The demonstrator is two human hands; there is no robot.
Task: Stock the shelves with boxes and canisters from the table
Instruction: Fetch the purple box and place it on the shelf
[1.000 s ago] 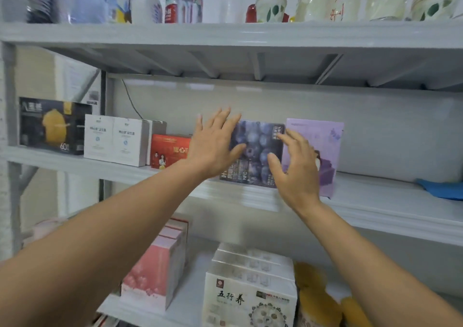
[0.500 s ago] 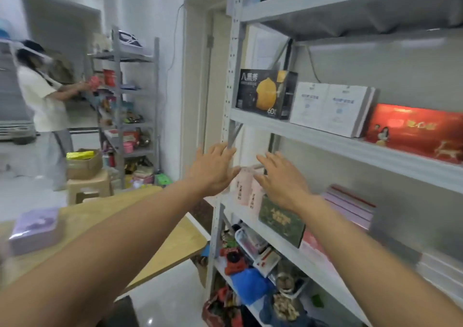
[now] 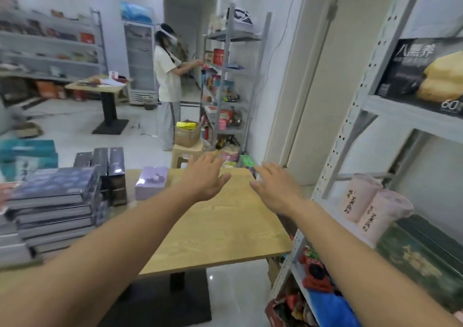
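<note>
**Here: two empty hands over the wooden table**

Both arms reach forward over the table (image 3: 225,231). The left hand (image 3: 204,176) is spread wide, palm down, fingers straight and apart, holding nothing. The right hand (image 3: 274,189) is just beside it, also flat and loose-fingered with nothing in it. Its fingertips are blurred, so their exact spread is unclear.

The stock on the table lies to the left of the left hand. Nearest is a lilac box (image 3: 151,182), close to that hand's wrist, with a small dark picture on its lid and no print I can read. Further left stand upright dark boxes (image 3: 110,171). Beyond them is a stack of flat blue-grey boxes (image 3: 50,201), and behind the stack are teal boxes (image 3: 27,155). Their lettering is too smeared to make out.

The grey shelf unit (image 3: 350,131) rises to the right of the right hand. Above that hand's level, a black box (image 3: 413,71) bears large pale characters that look like 八黑养, a yellow picture, and "60" at its lower corner. Lower down, near the right forearm, two pink canisters (image 3: 358,196) lean together. Each carries a vertical line of dark characters I cannot read. A dark green box (image 3: 421,259) with gold decoration lies just beside them.

Far beyond both hands, a person in a white top (image 3: 167,81) stands at another shelf.
</note>
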